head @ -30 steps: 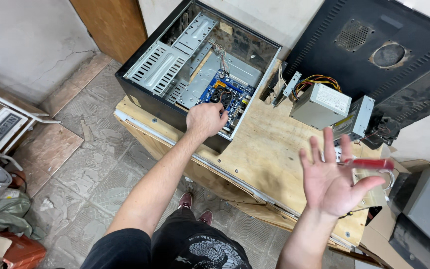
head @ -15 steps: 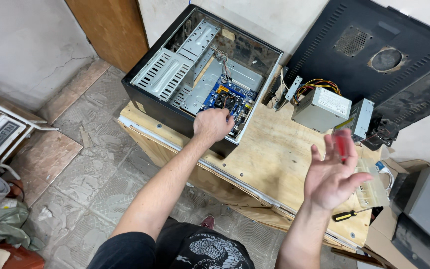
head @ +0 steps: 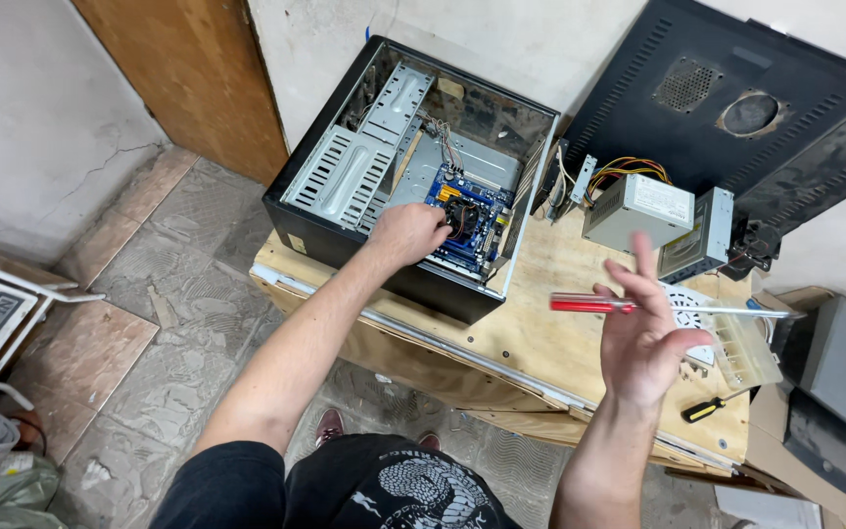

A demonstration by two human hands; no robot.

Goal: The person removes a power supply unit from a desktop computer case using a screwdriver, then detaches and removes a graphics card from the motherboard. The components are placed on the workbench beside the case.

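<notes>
A tiled floor (head: 129,323) and a pale plaster wall frame a low plywood table (head: 540,333) pushed against that wall, beside a wooden door (head: 188,88). On the table's left end lies an open black computer case (head: 394,176), its side panel (head: 736,108) propped against the wall at the far right. Inside the case, a blue motherboard (head: 472,220) sits toward the near right corner.

The left hand (head: 408,233) rests on the case's near edge, fingers curled down onto the board; whether they grip anything there cannot be told. The right hand (head: 643,338) is raised above the table's right half, palm open and fingers spread, with a red-handled screwdriver (head: 638,307) lying loosely across the fingertips rather than clasped. The tool's long axis runs nearly level, handle pointing left toward the case, shaft tip pointing right. The motherboard lies left of and farther than the screwdriver, so the left hand is much the nearer to it.

A grey power supply (head: 638,208) and a drive (head: 699,235) stand just beyond the right hand; a yellow-and-black screwdriver (head: 712,407) lies near the table's near right edge.
</notes>
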